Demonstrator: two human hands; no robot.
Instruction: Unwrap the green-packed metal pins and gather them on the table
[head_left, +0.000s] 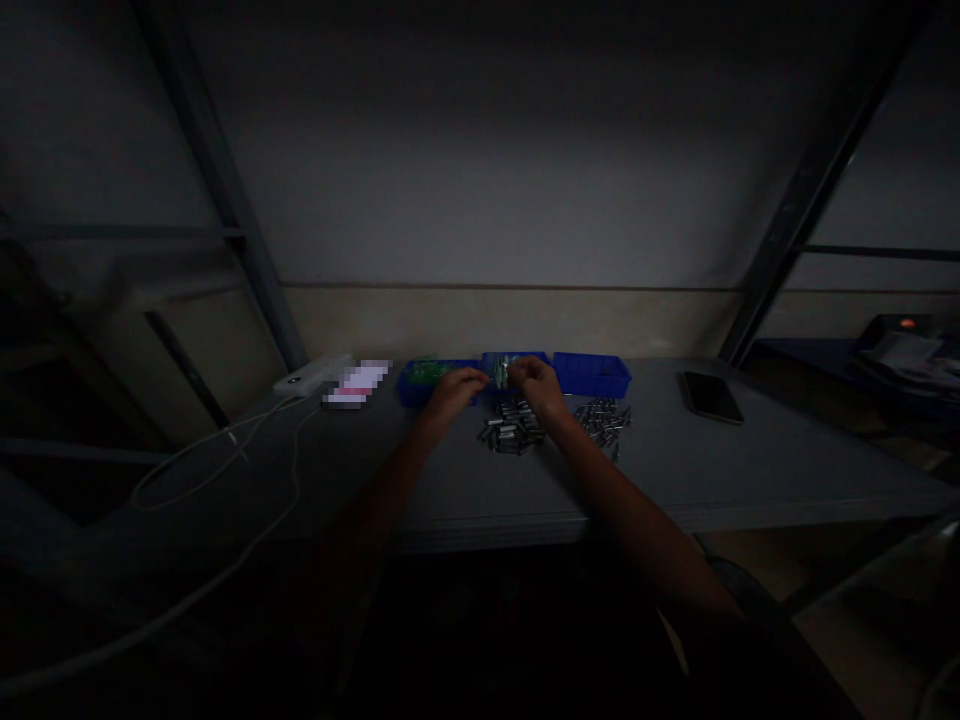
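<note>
Both hands are stretched out over the far side of a grey table [465,490]. My left hand [456,389] and my right hand [534,384] meet over the middle blue tray [517,360], fingers pinched on a small green part [500,373] held between them. Below the hands lies a pile of small silver metal cylinders [512,430]. A second pile of cylinders [604,417] lies to the right. The left blue tray [427,382] holds green parts. The light is dim, so the fine detail of the part is unclear.
A third blue tray [592,374] stands at the right of the row. A dark phone [711,397] lies flat further right. At the left are a white power strip [309,377], its white cable [225,460] and a small pink-white packet [358,384]. Metal frame posts flank the table.
</note>
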